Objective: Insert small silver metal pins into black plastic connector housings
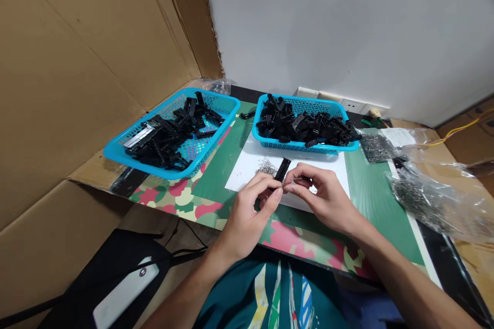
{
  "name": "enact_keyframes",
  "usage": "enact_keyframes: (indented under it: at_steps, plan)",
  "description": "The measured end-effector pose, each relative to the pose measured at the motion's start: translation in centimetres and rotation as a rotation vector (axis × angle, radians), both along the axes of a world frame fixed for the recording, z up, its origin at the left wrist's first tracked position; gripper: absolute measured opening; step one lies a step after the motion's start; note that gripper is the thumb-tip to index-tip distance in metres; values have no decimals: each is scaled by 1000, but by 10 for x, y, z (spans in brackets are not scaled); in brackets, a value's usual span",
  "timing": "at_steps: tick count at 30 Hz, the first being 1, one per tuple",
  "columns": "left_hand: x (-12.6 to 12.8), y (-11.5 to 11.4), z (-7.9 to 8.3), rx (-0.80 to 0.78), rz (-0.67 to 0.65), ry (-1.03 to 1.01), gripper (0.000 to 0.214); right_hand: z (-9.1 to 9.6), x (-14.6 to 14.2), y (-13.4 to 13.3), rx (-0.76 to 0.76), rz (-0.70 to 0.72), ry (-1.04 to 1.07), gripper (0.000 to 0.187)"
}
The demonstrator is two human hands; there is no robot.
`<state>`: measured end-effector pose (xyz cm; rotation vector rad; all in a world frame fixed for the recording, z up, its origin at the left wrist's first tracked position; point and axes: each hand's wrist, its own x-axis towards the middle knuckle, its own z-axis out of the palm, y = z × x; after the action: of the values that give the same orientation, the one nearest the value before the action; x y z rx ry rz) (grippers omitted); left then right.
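Surface: we work at a green-topped surface with a camouflage-patterned near edge.
Baskets: we see two blue ones, the left basket and the right basket, both holding heaps of black plastic pieces.
Paper: our white sheet lies in front of the right basket, partly under it.
Left hand: our left hand reaches in from the near edge, fingers curled, grasping the black piece between thumb and fingers.
Right hand: our right hand comes in from the right, wrist bent, thumb and forefinger brought together beside the piece; we cannot tell what they grip.
Black piece: we see a slim, glossy, dark bar, tilted with its far end rightward, over the sheet.
Metal bits: our small silvery heap lies on the sheet, just left of the bar.
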<state>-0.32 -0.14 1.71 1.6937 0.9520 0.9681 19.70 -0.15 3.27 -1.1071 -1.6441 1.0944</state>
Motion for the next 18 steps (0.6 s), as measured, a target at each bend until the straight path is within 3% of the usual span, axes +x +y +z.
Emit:
enact_keyframes:
  at_steps: [7, 13, 18]
  plan:
    - [6, -4, 2, -222, -17, -154, 20, 0, -1, -4, 152, -54, -43, 9]
    - [2, -1, 4, -291, 15, -211, 24, -5, 7, -6, 778, -99, -382, 17]
    - [2, -2, 5, -281, -4, -192, 26, -6, 10, -7, 1014, -24, -635, 22]
